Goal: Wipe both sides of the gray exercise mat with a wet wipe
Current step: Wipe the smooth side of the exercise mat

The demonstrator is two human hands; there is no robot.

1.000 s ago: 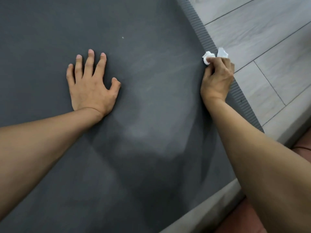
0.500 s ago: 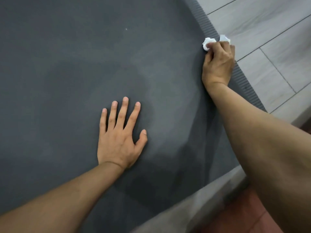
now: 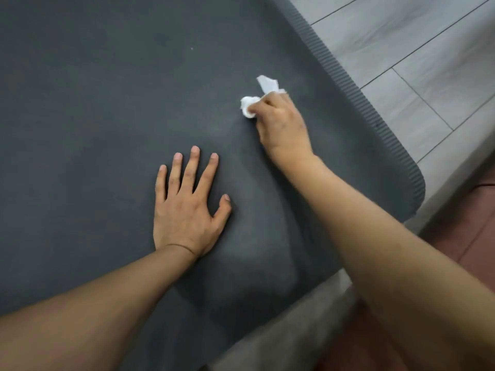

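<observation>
The white wet wipe [image 3: 250, 107] is bunched up in the right hand [image 3: 281, 124], fingers curled tight round it, one crumpled wad poking out past the knuckles on the thumb side and a torn flap sticking up just beyond the fingers. The wad is pressed down against the gray exercise mat [image 3: 93, 103], well in from the mat's ribbed edge [image 3: 345, 76], which runs off to the right of that grip. Under and all around the gripping hand it's mat, dark and flat, filling most of the view. There's a paler, cloudy patch on the surface just nearer the body from the wipe, running down between the two forearms.

Across from the grip, to its left and closer to the body, the left hand [image 3: 187, 207] lies flat on the mat, palm down, fingers spread and straight, thumb splayed out toward the right arm. It holds nothing; it's simply planted there. The two hands are near each other but not touching.

Out past the ribbed edge, right of the wiping hand, pale gray floor planks [image 3: 428, 62]. The mat's rounded corner [image 3: 417, 188] sits beside the right forearm, and beyond that a strip of reddish-brown tile [image 3: 460, 236].
</observation>
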